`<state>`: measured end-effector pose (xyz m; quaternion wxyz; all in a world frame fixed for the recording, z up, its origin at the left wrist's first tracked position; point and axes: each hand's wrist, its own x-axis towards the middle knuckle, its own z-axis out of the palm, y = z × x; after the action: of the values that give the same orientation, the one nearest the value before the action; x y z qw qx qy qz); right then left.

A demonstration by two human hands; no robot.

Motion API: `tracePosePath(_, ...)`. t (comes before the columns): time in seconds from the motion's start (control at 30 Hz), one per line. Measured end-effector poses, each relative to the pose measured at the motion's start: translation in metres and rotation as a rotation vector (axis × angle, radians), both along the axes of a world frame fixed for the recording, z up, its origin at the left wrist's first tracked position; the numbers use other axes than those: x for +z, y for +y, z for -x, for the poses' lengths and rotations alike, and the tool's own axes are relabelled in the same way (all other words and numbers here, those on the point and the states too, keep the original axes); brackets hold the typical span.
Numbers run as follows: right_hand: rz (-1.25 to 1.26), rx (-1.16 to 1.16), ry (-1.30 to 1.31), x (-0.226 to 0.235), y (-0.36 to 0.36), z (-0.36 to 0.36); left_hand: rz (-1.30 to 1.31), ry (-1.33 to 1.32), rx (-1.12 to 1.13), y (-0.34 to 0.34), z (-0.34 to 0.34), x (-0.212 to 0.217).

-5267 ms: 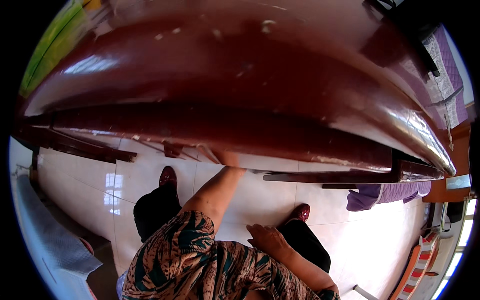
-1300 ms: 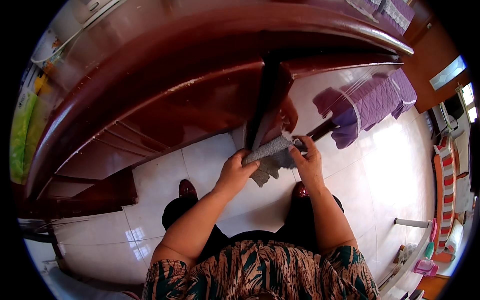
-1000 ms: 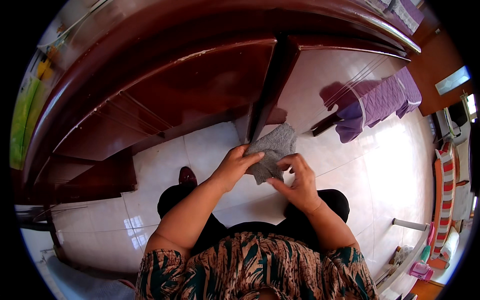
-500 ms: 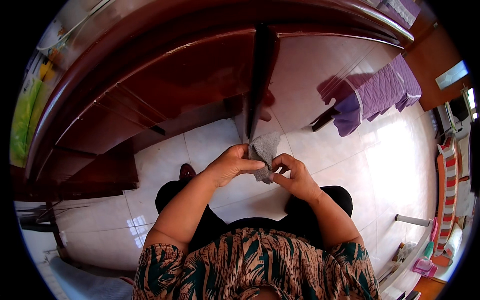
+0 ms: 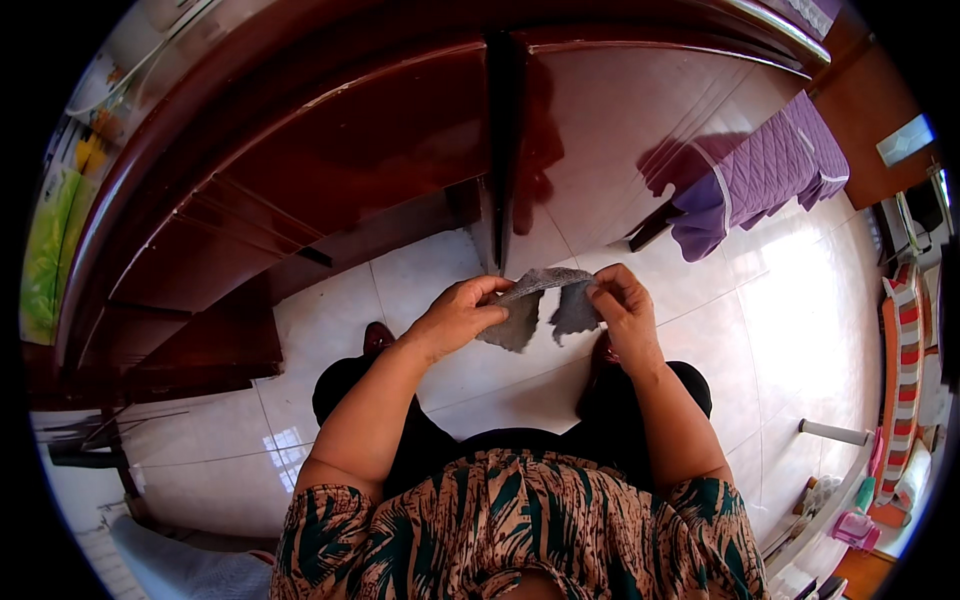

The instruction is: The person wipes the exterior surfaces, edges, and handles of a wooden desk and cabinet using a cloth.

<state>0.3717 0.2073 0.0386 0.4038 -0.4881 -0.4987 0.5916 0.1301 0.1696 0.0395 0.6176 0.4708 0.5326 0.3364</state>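
A piece of grey knitted or terry-like cloth is stretched between my two hands above the floor. Its upper edge spans from one hand to the other, and below it two ragged flaps hang with a gap between them. My left hand pinches the left end between thumb and fingers. My right hand grips the right end, its thumb against the fingers. Whether the cloth is torn or cut cannot be told.
A glossy dark red cabinet curves across the far side, close beyond my hands. Far right stands a seat with a purple quilted cover. Pale tiles make up the floor. At the right edge is a striped cushion.
My hands have moved apart, the right one going rightward. The cloth, bunched upright before, is now spread sideways with a gap in its lower part.
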Motion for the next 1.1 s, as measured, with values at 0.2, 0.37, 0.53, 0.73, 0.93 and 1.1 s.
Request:
tracePosePath(0.2,-0.041,0.051,-0.19,0.001,0.004,-0.008,0.062,0.07,-0.127,0.003,0.007,-0.003)
tracePosePath(0.37,0.151,0.132,-0.102,0.015,0.003,-0.007,0.051,0.181,-0.153,0.004,0.007,-0.005)
tracePosePath(0.53,0.247,0.129,-0.052,0.023,-0.002,0.002,-0.025,0.249,-0.066,0.0,-0.002,-0.007)
tracePosePath(0.73,0.233,0.271,0.054,0.008,-0.011,0.02,-0.043,0.234,-0.119,-0.003,-0.02,-0.005)
tracePosePath(0.93,0.204,0.321,0.062,0.011,-0.012,0.029,0.172,-0.298,0.0,-0.007,-0.021,-0.01)
tracePosePath(1.1,0.179,0.373,-0.018,0.017,-0.008,0.023,0.247,-0.411,0.01,-0.005,-0.02,0.017)
